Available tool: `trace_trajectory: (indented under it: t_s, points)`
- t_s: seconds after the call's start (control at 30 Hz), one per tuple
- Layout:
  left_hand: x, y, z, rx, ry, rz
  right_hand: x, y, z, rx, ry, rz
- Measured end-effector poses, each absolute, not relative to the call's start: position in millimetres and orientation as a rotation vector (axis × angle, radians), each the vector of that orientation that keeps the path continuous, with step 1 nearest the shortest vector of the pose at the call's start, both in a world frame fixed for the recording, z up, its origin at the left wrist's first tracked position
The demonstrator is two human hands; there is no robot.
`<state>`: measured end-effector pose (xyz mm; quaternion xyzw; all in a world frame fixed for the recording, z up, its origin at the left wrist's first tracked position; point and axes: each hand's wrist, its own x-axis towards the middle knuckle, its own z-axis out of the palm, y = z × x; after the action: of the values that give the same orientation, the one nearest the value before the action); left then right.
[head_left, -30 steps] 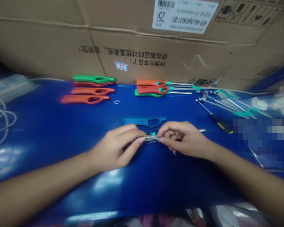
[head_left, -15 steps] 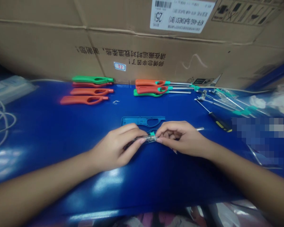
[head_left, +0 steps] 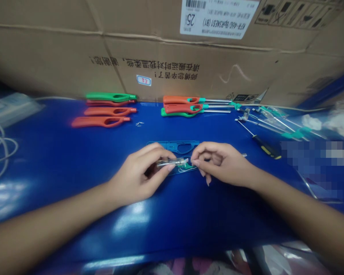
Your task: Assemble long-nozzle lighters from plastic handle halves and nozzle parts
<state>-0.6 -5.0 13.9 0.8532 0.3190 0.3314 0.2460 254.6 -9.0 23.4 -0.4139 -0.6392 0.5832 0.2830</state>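
Between the thumb and fingers of my left hand (head_left: 146, 172) is a clear lighter gas tank (head_left: 167, 162), lying sideways with its valve end to the right. My right hand (head_left: 222, 164) is pinched just right of that valve end, with a small gap between. Whatever its fingertips hold is too small to make out. Under the tank lies a blue lighter shell half (head_left: 176, 172), partly hidden by my hands, with a green part (head_left: 186, 167) and thin wires. Just behind it rests another blue shell half (head_left: 172, 146). A bit of metal tube (head_left: 244, 155) shows behind my right hand.
Orange and green handle shells (head_left: 103, 111) lie at the back left, near small pins (head_left: 139, 123). Lighters with metal tubes (head_left: 183, 109) stand mid-back. A screwdriver (head_left: 263, 145) and loose tube assemblies (head_left: 286, 124) are right. Behind is a cardboard box (head_left: 74, 57); a white cable (head_left: 5, 152) coils left.
My right fingertips have drawn off the tank's valve end, slightly right. The tank has tilted and shifted a little left in my left hand, exposing more of the green part and wires.
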Motion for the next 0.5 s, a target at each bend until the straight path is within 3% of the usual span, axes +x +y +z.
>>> trace_trajectory:
  t_s: [0.2,0.5]
  points:
    - [-0.4,-4.4,12.6,2.336,0.840,0.929,259.1,-4.7,25.8,-1.047,-1.990,1.197]
    - [-2.1,-6.6,11.6,2.361,0.765,0.969,261.9,-7.3,30.6,-1.062,-2.076,1.284]
